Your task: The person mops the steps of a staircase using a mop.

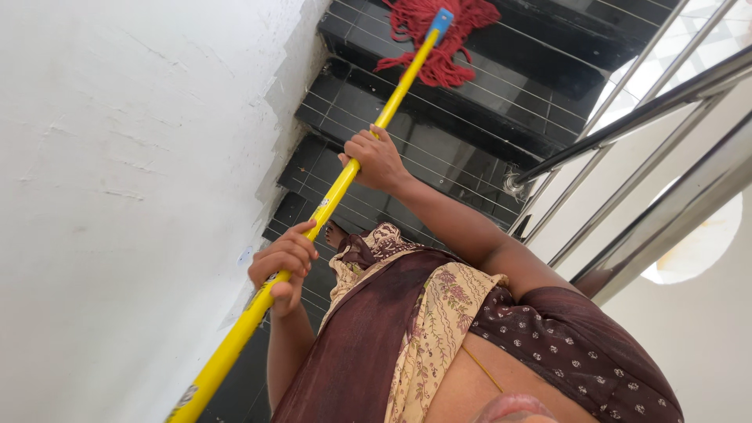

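Head view: my right hand [377,159] and left hand [283,266] both clench the long yellow mop pole [337,192], spaced apart for leverage, pressing the red string mop head [439,39] onto the far black tiled step [439,149].

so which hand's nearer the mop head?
Right. The right hand grips the yellow handle farther down toward the red mop head; the left hand grips it higher up, near the body.

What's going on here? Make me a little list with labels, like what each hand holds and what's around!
place: black tiled stairs beside a white wall
left hand: wrapped around the yellow mop handle, lower down
right hand: gripping the same handle, higher up
mop head: red strings, lying on a step
railing: shiny metal, on the right side
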